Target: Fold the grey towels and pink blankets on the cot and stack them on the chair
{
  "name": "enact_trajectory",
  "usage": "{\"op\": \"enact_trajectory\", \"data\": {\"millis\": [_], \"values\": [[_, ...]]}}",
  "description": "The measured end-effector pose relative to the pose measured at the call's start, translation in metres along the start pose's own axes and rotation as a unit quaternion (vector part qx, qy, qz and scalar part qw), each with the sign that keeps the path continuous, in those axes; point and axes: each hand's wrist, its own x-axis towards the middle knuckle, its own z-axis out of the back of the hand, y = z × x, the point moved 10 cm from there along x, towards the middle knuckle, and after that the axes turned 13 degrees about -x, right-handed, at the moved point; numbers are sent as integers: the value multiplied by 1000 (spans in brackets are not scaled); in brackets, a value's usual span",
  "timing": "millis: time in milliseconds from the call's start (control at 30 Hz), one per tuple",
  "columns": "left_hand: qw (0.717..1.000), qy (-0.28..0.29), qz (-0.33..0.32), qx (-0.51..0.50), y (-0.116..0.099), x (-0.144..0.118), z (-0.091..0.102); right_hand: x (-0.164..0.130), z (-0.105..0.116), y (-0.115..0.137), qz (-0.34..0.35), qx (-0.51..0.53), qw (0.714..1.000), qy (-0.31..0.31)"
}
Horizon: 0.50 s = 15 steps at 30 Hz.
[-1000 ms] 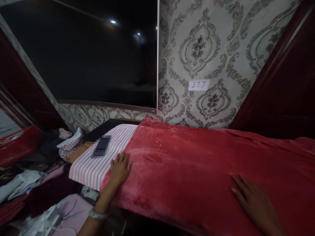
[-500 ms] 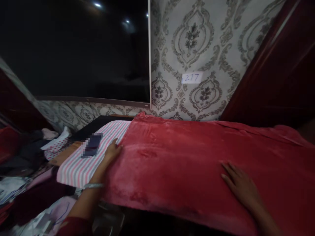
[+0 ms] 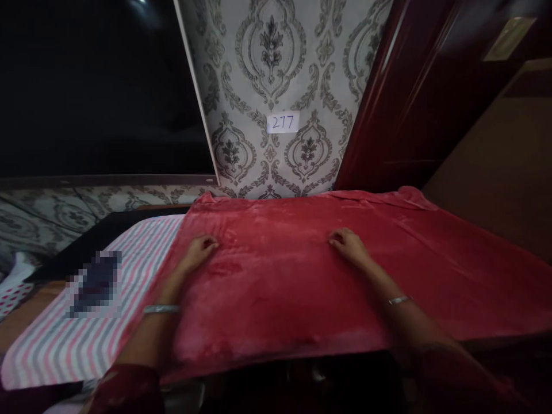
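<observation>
A red plush blanket point(image 3: 276, 287) lies spread over a table-like surface, a few creases along its far edge. My left hand point(image 3: 200, 251), a bangle on its wrist, is over the blanket's left part with fingers curled in. Farther right, my right hand point(image 3: 348, 244) also has its fingers curled, over the far middle of the blanket. No lifted fold of cloth shows in either hand; whether the fingertips touch the blanket is unclear. Left of the blanket, a pink, grey and white striped cloth point(image 3: 71, 345) shows, bearing a dark, pixelated flat object point(image 3: 97, 284).
A large black screen point(image 3: 99, 92) hangs at the left on a patterned wall point(image 3: 241, 75). A paper label point(image 3: 283, 122) reads 277. Dark red glossy wood point(image 3: 414, 98) stands at the right. A red-dotted white cloth point(image 3: 15, 287) lies far left.
The view has swung right. My left hand has moved off the striped cloth's border, rightward over the blanket. My right hand has gone farther from me; both hands' fingers have curled.
</observation>
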Motion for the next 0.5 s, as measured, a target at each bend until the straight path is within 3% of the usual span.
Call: {"op": "enact_trajectory", "data": {"millis": [100,200,367,500], "values": [[991,42,-51,-113,-19,20,-34,30,-15,17,21,53,998,19],[987,47,-79,-131,-25,36,-53,47,-34,27,29,63,997,21],[991,-4,-93,-98,-11,41,-60,46,-57,29,31,64,997,11],[991,-4,-110,-73,-6,41,-62,44,-60,27,28,41,999,0]]}}
